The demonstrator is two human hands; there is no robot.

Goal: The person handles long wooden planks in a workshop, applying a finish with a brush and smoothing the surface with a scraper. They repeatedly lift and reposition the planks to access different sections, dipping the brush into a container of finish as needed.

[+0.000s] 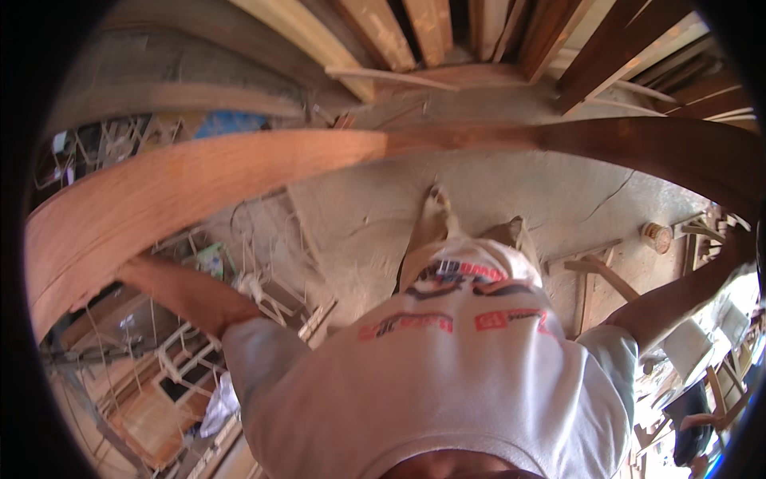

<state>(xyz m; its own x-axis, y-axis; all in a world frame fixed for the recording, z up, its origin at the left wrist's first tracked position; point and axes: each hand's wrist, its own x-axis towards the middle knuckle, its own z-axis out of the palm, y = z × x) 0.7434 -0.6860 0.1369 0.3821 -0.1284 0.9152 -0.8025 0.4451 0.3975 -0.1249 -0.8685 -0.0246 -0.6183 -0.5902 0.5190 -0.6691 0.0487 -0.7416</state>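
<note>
Left fingers hidden behind long reddish wooden plank; grip and spread impossible to tell. Left forearm reaching up from white T-shirt sleeve to plank's underside near its wide left end. Right fingers also out of sight at dark right rim; spread impossible to tell. Right forearm stretched out toward plank's darker right end. Plank carried crosswise at chest height, bowed by lens, spanning whole view above dusty concrete floor. One foot on floor below plank. Stacked timber boards leaning at top. Wooden chair frames and scraps lower left, small round wooden piece on floor right.
</note>
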